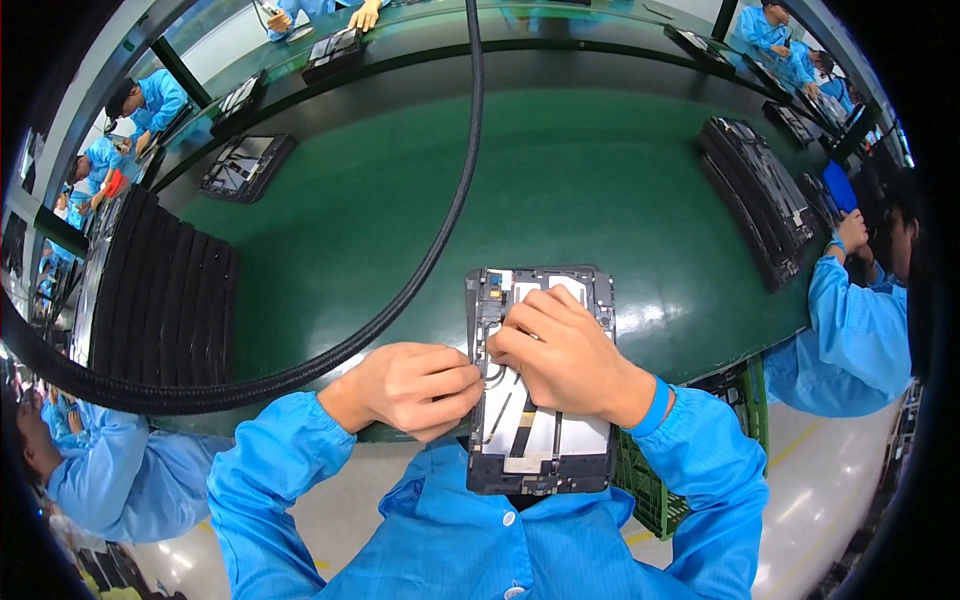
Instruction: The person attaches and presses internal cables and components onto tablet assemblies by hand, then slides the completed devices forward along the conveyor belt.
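An opened tablet lies before me at the table's near edge, its inner side up. White battery plates, dark ribbon strips and small circuit boards show inside a black frame. My left hand is closed in a pinch at the tablet's left edge; what its fingertips hold, if anything, is hidden. Over the tablet's upper middle, my right hand has its fingers curled down onto the inside, near a thin black wire. Its fingertips are hidden too. A blue band circles my right wrist.
A thick black hose loops across the green table. Black trays are stacked at left. More opened tablets lie at back left and in a pile at right. A green crate stands below. Co-workers sit on both sides.
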Demonstrator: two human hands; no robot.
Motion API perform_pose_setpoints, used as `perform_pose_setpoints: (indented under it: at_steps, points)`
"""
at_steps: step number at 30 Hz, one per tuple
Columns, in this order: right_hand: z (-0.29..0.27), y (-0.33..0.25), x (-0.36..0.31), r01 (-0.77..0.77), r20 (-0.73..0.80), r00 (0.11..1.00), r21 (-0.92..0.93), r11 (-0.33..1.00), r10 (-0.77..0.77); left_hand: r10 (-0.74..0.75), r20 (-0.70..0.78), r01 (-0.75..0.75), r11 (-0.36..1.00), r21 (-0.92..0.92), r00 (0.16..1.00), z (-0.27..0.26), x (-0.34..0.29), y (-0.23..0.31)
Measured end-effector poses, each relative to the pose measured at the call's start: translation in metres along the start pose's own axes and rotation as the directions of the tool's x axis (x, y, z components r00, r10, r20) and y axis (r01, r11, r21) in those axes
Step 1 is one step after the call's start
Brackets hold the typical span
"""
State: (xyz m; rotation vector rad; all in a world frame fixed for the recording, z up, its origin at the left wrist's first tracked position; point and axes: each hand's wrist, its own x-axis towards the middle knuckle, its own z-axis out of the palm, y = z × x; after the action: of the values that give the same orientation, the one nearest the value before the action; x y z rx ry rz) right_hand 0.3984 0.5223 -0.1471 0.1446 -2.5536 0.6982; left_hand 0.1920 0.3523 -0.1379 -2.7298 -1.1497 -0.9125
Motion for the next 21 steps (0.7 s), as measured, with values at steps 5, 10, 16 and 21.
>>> perform_pose_setpoints:
  at_steps: [5,10,16,21]
  points:
    - [-0.003,0.002,0.002,-0.026,0.016,1.0,0.009,1.0,0.026,0.018,0.002,-0.018,1.0,-0.017,1.0,0.003,0.001,-0.004]
    - [-0.002,0.007,0.013,-0.117,-0.023,0.992,0.194,0.974,0.123,0.063,0.073,-0.059,0.997,-0.055,0.995,-0.003,0.001,-0.009]
    - [0.002,0.017,0.015,-0.158,-0.02,0.985,0.306,0.939,0.172,-0.004,0.019,0.005,1.0,-0.028,1.0,-0.001,-0.004,-0.01]
    - [0.001,0.019,0.012,-0.266,0.019,0.959,0.401,0.877,0.282,-0.053,0.012,0.052,0.998,0.024,0.999,0.001,-0.004,-0.008]
